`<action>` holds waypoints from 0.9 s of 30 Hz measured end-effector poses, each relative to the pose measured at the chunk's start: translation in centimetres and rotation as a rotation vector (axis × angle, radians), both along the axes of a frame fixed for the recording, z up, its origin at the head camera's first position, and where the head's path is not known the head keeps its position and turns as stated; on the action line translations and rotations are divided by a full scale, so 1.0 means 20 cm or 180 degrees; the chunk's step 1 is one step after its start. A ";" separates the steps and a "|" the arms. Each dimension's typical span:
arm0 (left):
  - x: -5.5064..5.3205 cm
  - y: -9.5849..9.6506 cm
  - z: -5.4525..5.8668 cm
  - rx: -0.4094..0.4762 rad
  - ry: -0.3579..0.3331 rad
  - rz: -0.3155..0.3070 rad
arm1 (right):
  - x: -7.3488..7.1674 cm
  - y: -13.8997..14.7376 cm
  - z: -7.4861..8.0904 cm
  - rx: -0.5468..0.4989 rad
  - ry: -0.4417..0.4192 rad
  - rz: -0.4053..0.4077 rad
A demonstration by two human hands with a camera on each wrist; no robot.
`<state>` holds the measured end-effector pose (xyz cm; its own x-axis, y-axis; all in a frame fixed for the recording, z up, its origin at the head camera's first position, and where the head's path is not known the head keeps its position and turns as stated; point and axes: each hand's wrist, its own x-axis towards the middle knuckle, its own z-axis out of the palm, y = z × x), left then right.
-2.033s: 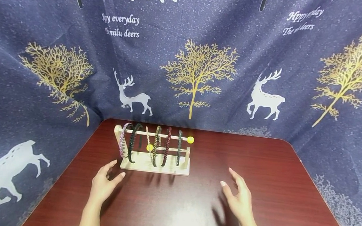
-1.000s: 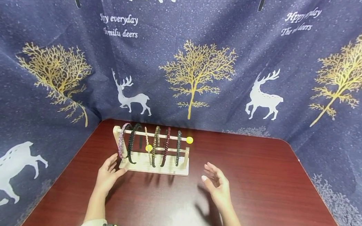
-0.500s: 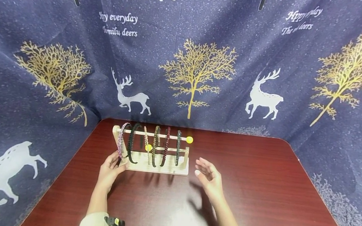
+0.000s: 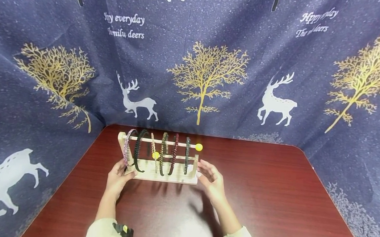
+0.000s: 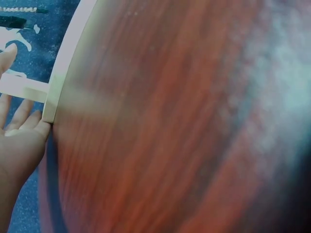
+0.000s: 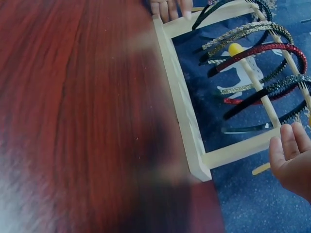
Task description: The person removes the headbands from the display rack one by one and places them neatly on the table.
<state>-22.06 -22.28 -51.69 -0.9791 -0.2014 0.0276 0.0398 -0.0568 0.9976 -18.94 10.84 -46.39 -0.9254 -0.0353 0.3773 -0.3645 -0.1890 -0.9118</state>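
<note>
A pale wooden headband rack (image 4: 148,175) with yellow-tipped bars stands on the table, carrying several headbands. Among these are a pinkish glittery headband (image 4: 127,149), a black one (image 4: 137,151) and a dark red one (image 4: 175,152). My left hand (image 4: 115,182) grips the rack's left end, thumb on the base and fingers behind the upright; the left wrist view shows this hand (image 5: 22,150) close around that end. At the opposite end my right hand (image 4: 214,185) is beside the upright, fingers loosely extended. Whether it touches the wood I cannot tell.
The reddish-brown table (image 4: 270,196) reaches out in front and to the right of the rack. Behind it hangs a dark blue cloth (image 4: 229,110) printed with deer and gold trees. Dark straps with devices (image 4: 124,232) sit at the cuffs.
My left hand has moved in from the left onto the rack's end. The right hand has swung left across the table to the other end. The rack has stayed in place.
</note>
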 end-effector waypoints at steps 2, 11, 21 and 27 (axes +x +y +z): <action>0.00 0.00 0.00 -0.0077 0.0023 -0.0021 | -0.01 -0.01 0.00 -0.0002 0.0032 0.0013; -0.03 0.00 -0.02 -0.0284 0.0068 -0.0073 | -0.07 -0.07 -0.02 -0.0077 0.0199 0.0163; -0.04 -0.02 -0.02 -0.0722 0.0034 -0.0349 | -0.08 -0.12 0.00 -0.0027 0.0031 0.0145; -0.04 -0.02 -0.03 -0.0990 -0.0001 -0.0323 | -0.08 -0.14 0.00 -0.0017 0.0028 0.0075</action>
